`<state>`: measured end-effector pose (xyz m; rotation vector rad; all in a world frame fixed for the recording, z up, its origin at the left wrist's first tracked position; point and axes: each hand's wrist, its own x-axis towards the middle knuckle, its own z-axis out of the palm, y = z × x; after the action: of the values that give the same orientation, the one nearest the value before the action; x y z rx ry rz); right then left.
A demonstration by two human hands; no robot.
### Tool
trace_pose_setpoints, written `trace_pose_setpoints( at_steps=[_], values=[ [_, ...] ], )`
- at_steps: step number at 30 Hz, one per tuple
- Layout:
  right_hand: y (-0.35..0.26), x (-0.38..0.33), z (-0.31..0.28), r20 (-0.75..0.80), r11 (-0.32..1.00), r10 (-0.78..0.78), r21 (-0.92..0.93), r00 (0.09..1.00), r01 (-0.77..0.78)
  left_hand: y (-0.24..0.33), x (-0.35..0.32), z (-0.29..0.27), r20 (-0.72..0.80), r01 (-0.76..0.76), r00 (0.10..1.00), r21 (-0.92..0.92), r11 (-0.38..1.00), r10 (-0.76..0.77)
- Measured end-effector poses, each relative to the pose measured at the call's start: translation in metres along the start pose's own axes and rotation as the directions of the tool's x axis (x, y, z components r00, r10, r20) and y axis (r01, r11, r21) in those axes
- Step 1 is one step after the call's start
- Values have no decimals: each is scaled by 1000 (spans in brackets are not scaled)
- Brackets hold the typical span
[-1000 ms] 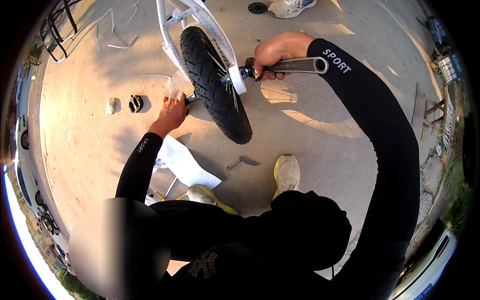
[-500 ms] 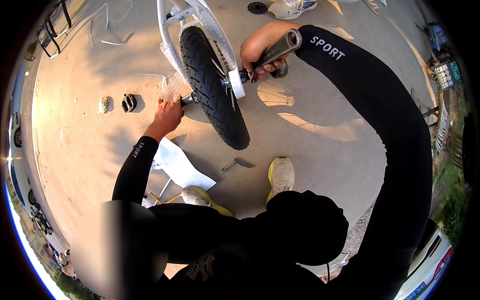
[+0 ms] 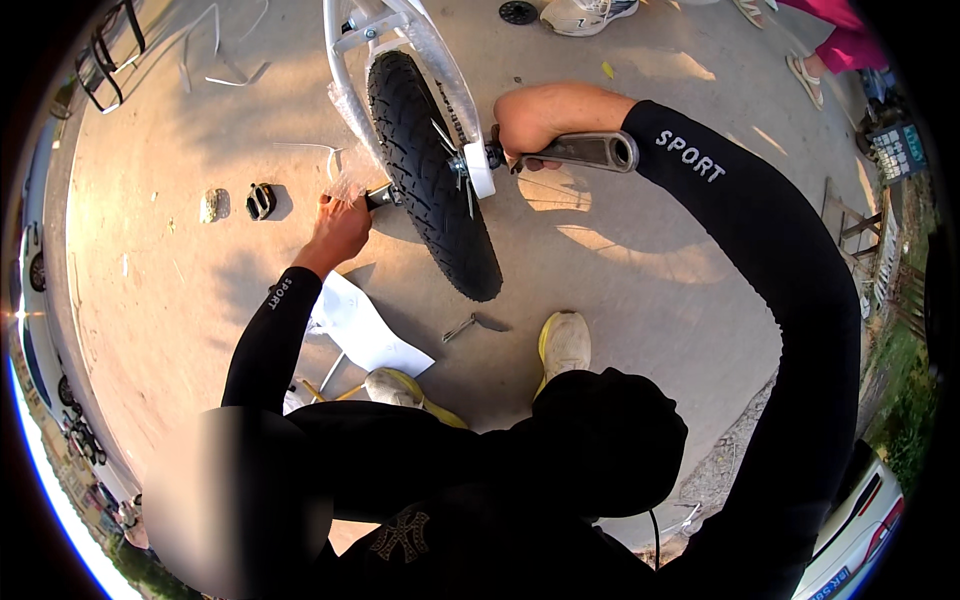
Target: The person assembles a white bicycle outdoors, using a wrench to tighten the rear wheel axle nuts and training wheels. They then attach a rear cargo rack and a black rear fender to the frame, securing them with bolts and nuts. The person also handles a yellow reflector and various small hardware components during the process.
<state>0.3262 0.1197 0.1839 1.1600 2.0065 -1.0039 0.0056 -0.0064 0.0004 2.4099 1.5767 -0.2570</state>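
A small bicycle's black knobbly tyre (image 3: 425, 185) stands in a white frame (image 3: 455, 80) partly wrapped in clear plastic. On the wheel's right side my right hand (image 3: 530, 125) is closed round a grey metal wrench (image 3: 590, 150) by the axle, its holed handle end toward my wrist. The wrench's jaws are mostly hidden by my fingers. Left of the wheel, my left hand (image 3: 343, 228) grips a dark bar-like piece (image 3: 380, 197) that reaches toward the axle; its kind is unclear. Beside the axle sits a white plate-like part (image 3: 480, 170).
A black pedal (image 3: 261, 201) and a small wrapped item (image 3: 212, 206) lie at left. White paper (image 3: 365, 325) and a small folding tool (image 3: 474, 325) rest near my shoes. Another person's shoe (image 3: 590, 15) and a pink-clad leg (image 3: 840, 35) are at the far side.
The wrench handle has swung clockwise, from pointing up and right to pointing almost straight right, and my right hand turned with it. A pink-clad leg has appeared at far right.
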Motion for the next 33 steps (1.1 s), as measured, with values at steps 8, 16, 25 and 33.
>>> trace_pose_setpoints(
  at_steps=[8, 16, 25, 33],
  values=[
    [1, -13, 135, -551, 993, 121, 68, 825, -100, -10, 1, 3, 58, 34, 998, -7, 999, -33],
    [21, 79, 256, -968, 932, 131, 193, 213, 308, 1, 3, -1, 35, -54, 998, 74, 996, 52],
    [39, -14, 198, -688, 851, 124, 445, 716, 280, -9, 1, 8, 38, -36, 999, 75, 997, 33],
    [53, -16, 61, -122, 903, -70, 414, 990, 115, -9, 6, 5, 0, -48, 999, 80, 996, 48]
  ],
)
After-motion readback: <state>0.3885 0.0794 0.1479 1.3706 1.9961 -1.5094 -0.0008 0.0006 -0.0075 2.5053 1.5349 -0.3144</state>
